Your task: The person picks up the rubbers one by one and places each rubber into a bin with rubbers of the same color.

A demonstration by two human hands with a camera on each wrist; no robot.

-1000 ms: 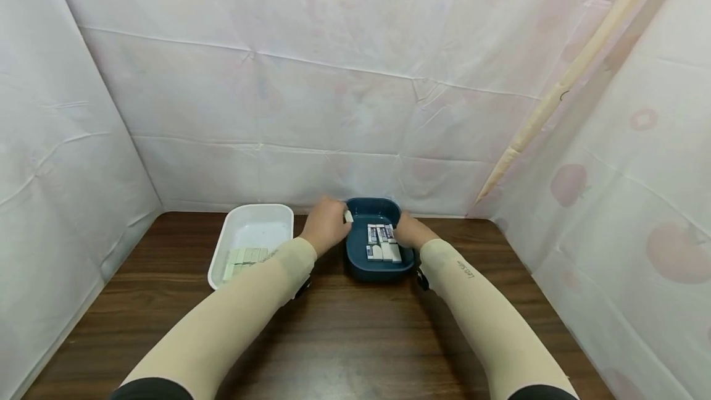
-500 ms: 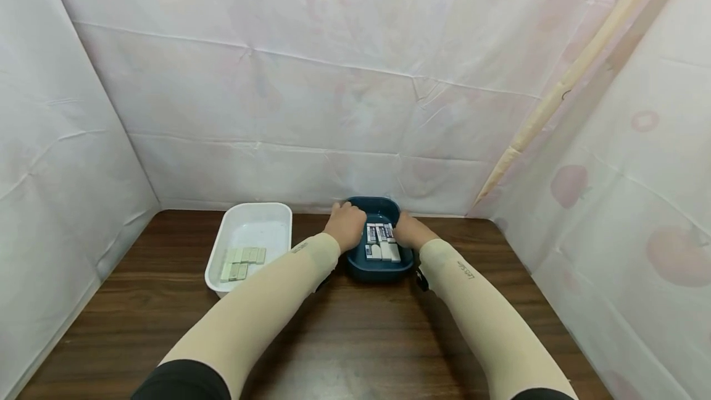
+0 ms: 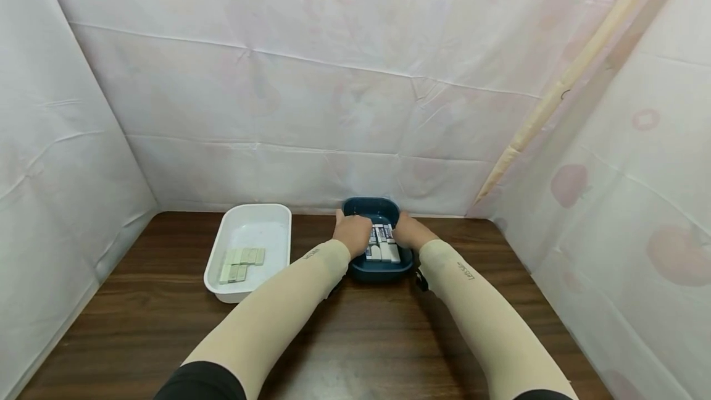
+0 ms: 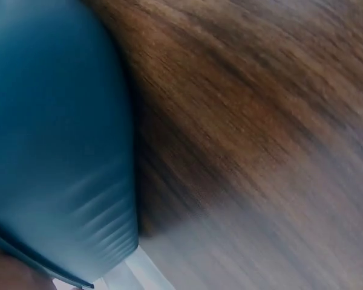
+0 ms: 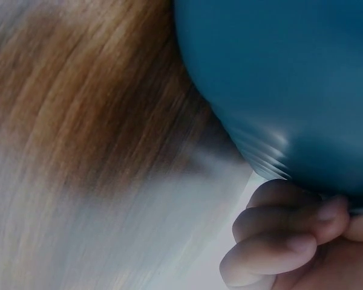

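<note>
Left hand (image 3: 352, 233) over small wrapped blocks (image 3: 381, 244) in the dark blue plastic tub (image 3: 380, 269), grip unclear, right hand (image 3: 407, 232) curled on its rim, brown wooden surface (image 3: 355, 332).

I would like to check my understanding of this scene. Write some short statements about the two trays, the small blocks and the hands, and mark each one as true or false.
1. The blue tray stands to the right of the white tray. True.
2. The white tray holds no blocks. False: several pale blocks lie in its near part.
3. Both hands are at the blue tray. True: the left hand is over its left side, the right hand at its right edge.
4. The trays stand on a glass table. False: the table is dark wood.
5. The blue tray holds blocks. True.
</note>
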